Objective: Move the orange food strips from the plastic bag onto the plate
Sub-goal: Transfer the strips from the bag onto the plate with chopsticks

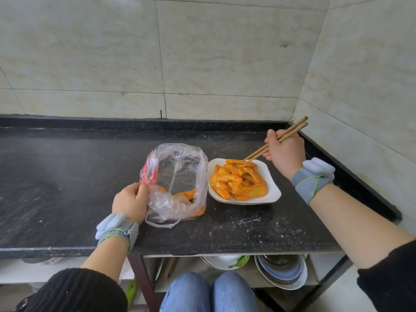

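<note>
Head view, read from near to far. Closest to me are the wearer's knees (209,291) in blue denim. Behind them, on a shelf under the worktop, are stacked bowls (281,272). Both forearms reach out of black sleeves over the dark speckled counter (67,176), each wrist wrapped in a grey wristband (117,230).

The left hand (130,202) rests at the near-left edge of the plastic bag (177,174). Its fingers are curled and pinch the rim of the film, and the bag's mouth gapes upward. I see a few orange food strips (185,194) left inside the bag, along its near-right side, near those fingers but not touching them.

Just right of the bag, touching it or nearly so, sits the white plate (273,188). Most of the strips lie in a heap (238,181) on it.

The right hand (284,152) hovers beyond the plate's far-right corner, fingers curled round a pair of wooden chopsticks (290,132). The chopstick tips slant down to the far edge of the heap and meet the topmost strip there. I cannot tell whether they pinch it or only touch it. The fingers themselves are clear of the food.

Farthest back, a pale tiled wall (202,52) closes the corner.
</note>
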{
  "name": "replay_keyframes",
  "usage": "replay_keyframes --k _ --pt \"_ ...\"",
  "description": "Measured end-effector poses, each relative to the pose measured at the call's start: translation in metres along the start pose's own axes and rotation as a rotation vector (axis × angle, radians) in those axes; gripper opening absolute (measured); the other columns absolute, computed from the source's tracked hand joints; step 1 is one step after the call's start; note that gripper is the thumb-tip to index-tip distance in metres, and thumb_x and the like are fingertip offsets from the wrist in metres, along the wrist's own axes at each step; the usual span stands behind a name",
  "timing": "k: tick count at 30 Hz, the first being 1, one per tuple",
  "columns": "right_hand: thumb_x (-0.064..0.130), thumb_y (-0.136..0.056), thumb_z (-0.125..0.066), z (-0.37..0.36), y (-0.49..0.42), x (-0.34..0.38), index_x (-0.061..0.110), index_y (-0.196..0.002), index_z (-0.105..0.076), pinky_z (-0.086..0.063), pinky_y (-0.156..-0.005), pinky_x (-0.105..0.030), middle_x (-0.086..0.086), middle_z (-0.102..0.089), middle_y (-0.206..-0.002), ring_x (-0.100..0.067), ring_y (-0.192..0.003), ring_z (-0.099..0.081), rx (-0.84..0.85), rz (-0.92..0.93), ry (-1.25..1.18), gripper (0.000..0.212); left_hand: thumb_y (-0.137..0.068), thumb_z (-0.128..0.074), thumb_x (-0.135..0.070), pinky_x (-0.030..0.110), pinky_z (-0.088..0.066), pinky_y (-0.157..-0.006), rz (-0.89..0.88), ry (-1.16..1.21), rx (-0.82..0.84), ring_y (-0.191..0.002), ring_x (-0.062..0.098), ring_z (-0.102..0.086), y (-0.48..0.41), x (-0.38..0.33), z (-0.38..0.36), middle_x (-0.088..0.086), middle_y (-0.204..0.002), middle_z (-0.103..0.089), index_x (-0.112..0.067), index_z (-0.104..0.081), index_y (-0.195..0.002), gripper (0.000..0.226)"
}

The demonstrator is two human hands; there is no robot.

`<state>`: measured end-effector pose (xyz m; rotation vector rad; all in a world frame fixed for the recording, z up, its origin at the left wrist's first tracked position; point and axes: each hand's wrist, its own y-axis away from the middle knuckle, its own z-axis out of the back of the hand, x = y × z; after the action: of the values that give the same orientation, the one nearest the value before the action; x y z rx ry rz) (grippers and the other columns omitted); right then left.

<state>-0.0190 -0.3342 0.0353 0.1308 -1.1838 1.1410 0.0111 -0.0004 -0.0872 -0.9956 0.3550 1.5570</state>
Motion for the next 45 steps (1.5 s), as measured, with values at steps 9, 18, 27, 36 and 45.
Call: replay_keyframes --k 9,18,27,36,45 --pt "0.033 -0.098 -0.045 0.008 0.004 0.01 -0.008 -0.082 -0.064 -0.055 -0.077 -0.053 -0.025 -0.069 -0.076 -0.039 -0.072 -0.067 0.008 0.004 0.077 0.047 -0.078 -0.036 -0.035 0.032 -0.03 -0.055 0.002 0.019 -0.004 -0.058 0.025 -0.046 0.002 -0.002 0.001 -0.002 -0.054 -0.053 -0.023 -0.053 -0.059 0.029" --pt "0.03 -0.1 -0.041 0.019 0.007 0.022 -0.003 -0.076 -0.058 -0.053 -0.081 -0.046 -0.024 -0.067 -0.075 -0.038 -0.077 -0.066 0.079 0.065 0.245 0.045 -0.081 -0.038 -0.033 0.031 -0.031 -0.054 0.002 0.035 0.002 -0.059 0.025 -0.047 0.003 -0.002 0.001 -0.001 -0.056 -0.053 -0.022 -0.057 -0.063 0.028" --pt "0.027 -0.096 -0.047 0.024 0.007 0.032 -0.007 -0.085 -0.064 -0.054 -0.084 -0.052 -0.024 -0.069 -0.081 -0.039 -0.082 -0.067 0.119 0.013 0.159 0.039 -0.091 -0.045 -0.023 0.032 -0.034 -0.061 0.008 0.017 0.008 -0.069 0.031 -0.052 0.0 0.0 -0.001 0.006 -0.065 -0.058 -0.017 -0.064 -0.075 0.026" --pt "0.023 -0.098 -0.05 0.01 0.018 0.066 0.0 -0.082 -0.067 -0.06 -0.056 -0.025 -0.016 -0.07 -0.069 -0.015 -0.06 -0.071 0.126 0.103 -0.156 0.033 -0.089 -0.045 -0.026 0.031 -0.033 -0.055 0.024 0.052 0.004 -0.063 0.028 -0.05 0.001 -0.001 0.003 0.003 -0.059 -0.056 -0.019 -0.061 -0.069 0.027" --pt "0.024 -0.097 -0.052 -0.038 0.052 0.078 0.003 -0.083 -0.067 -0.062 -0.058 -0.03 -0.02 -0.071 -0.074 -0.025 -0.066 -0.074 0.54 -0.041 -0.337 0.029 -0.079 -0.039 -0.036 0.032 -0.033 -0.058 0.04 0.105 0.005 -0.063 0.027 -0.05 0.006 -0.007 0.008 0.002 -0.059 -0.056 -0.016 -0.06 -0.066 0.032"
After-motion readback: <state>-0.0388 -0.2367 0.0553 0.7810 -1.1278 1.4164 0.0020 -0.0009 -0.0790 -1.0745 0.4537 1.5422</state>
